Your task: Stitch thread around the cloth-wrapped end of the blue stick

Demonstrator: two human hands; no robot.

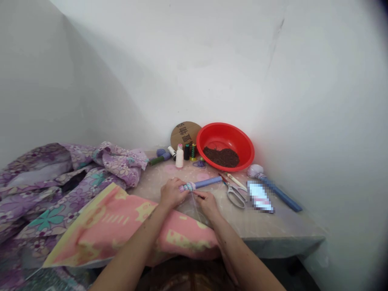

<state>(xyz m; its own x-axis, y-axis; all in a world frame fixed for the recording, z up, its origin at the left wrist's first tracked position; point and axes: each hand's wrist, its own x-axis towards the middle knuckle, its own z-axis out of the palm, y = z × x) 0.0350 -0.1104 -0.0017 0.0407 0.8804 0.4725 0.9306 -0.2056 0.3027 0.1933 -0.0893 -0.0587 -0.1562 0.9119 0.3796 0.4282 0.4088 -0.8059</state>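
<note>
My left hand (173,192) is closed around a floral cloth bundle (188,186) at the end of a blue stick (209,182), which points right over the table. Just beside the bundle, my right hand (206,202) has its fingertips pinched together at a thin white thread (195,207). That thread runs from the bundle down toward my lap. Whether a needle is in the pinch is too small to tell. Under my forearms lies a pink and yellow cloth (121,220).
Purple floral fabric (91,178) is heaped at left. Thread spools (179,157) and a cardboard disc (182,133) stand by the wall, beside a red basin (250,155) holding brown material (222,157). Scissors (237,197), a blurred phone-like object (260,197) and another blue stick (281,194) lie right.
</note>
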